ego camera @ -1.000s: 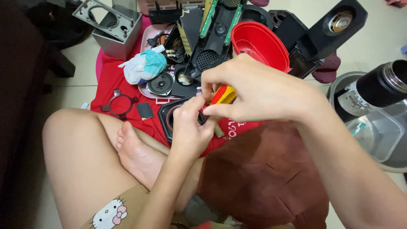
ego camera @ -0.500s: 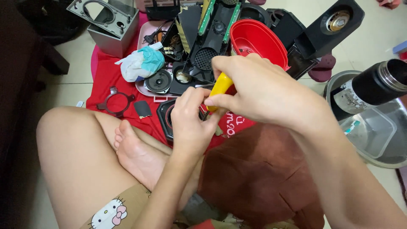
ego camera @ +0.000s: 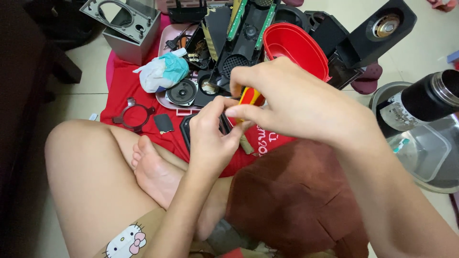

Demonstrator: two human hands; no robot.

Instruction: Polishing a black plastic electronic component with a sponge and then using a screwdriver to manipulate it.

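My right hand (ego camera: 291, 102) grips a screwdriver with a yellow and red handle (ego camera: 249, 97), held upright over the red cloth (ego camera: 126, 88). My left hand (ego camera: 210, 134) pinches a small dark part (ego camera: 224, 123) just below the tool's tip, fingers closed around it. Under both hands lies a black speaker frame (ego camera: 185, 128), mostly hidden. I sit cross-legged, with my bare foot (ego camera: 153, 169) just left of the left hand.
A red plastic bowl (ego camera: 294, 45), black speaker boxes (ego camera: 377, 31), a loose speaker cone (ego camera: 181, 91), a crumpled white-and-teal bag (ego camera: 162, 71), a grey housing (ego camera: 126, 28) and a black ring bracket (ego camera: 133, 114) crowd the cloth. A dark flask (ego camera: 420, 102) and metal basin (ego camera: 430, 153) stand at right.
The view has dropped slightly, so the parts sit lower in frame. My right hand has turned the screwdriver more upright, hiding more of its handle. The left hand stays on the part.
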